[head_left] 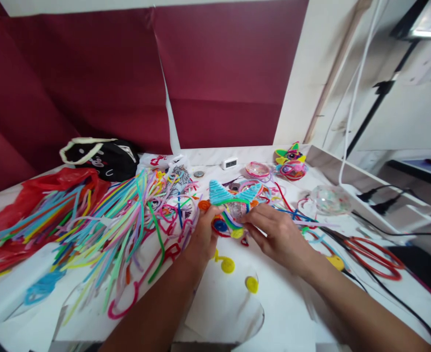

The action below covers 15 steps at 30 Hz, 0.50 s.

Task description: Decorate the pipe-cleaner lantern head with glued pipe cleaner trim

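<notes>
Both my hands hold a small pipe-cleaner figure (233,208) over the white table (292,303). It has a clear ball body, light blue ear-like spikes, and blue, yellow and orange coils. My left hand (204,237) grips its left side, fingers closed. My right hand (276,232) pinches its right side. Two yellow coils (227,264) lie on the table just below the hands.
A big heap of coloured pipe cleaners (108,220) spreads at left beside a red plastic bag (28,195) and a black pouch (105,159). A finished figure (290,161), a clear ball (330,199), red loops (376,256) and black cables (395,230) lie at right.
</notes>
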Available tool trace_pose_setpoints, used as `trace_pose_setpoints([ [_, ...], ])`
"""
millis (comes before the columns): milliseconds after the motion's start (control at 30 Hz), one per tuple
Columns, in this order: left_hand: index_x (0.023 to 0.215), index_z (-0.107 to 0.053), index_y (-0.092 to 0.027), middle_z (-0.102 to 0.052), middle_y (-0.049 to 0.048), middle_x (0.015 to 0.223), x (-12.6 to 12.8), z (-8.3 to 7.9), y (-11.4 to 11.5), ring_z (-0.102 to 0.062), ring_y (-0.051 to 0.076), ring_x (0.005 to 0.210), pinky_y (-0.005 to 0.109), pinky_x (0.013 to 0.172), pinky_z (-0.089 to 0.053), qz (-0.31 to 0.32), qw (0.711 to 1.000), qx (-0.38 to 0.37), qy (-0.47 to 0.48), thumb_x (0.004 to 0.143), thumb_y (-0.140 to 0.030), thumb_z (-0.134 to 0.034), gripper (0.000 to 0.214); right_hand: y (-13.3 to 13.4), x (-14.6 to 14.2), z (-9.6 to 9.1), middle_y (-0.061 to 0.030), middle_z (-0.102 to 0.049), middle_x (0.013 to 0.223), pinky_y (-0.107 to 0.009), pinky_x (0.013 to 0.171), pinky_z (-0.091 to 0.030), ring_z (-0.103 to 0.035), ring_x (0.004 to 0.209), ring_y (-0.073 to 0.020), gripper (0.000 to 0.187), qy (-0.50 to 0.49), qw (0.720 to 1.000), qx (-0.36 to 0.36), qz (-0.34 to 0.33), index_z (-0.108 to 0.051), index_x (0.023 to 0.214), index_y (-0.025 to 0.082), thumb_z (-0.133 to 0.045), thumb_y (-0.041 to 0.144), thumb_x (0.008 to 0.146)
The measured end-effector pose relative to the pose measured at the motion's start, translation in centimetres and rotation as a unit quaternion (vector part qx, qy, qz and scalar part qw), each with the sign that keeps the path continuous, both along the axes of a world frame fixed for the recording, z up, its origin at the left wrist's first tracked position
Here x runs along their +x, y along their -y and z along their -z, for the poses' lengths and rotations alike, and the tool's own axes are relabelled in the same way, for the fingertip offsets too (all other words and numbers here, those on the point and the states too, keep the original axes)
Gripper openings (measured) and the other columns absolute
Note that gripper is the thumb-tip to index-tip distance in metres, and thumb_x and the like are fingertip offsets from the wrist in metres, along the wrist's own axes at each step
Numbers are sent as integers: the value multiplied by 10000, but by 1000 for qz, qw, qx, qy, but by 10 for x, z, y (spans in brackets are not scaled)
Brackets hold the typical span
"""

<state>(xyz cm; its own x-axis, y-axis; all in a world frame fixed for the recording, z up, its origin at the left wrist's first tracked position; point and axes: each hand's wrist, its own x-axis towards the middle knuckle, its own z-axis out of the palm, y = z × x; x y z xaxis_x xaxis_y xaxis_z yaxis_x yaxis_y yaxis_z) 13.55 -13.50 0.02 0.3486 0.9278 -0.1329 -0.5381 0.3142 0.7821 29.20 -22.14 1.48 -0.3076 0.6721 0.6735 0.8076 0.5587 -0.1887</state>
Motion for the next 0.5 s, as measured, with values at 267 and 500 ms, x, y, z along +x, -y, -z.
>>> trace_pose_setpoints([
  [267,803,-632,-193,-679,-40,746,2,1,0,-654,152,712,264,712,-498,0,1000,-2,0,542,-228,-791,308,1,1,-5,-44,-682,845,-270,698,-479,-622,786,-161,157,-7,1000,-10,19,-646,995,183,-529,89,950],
  [500,781,-621,-198,-665,-47,711,1,3,-1,-626,139,656,259,680,-500,13,1000,3,-11,549,-245,-796,295,0,1,-5,-51,-692,862,-273,703,-479,-628,793,-168,129,4,1000,-11,22,-656,987,180,-547,115,960],
])
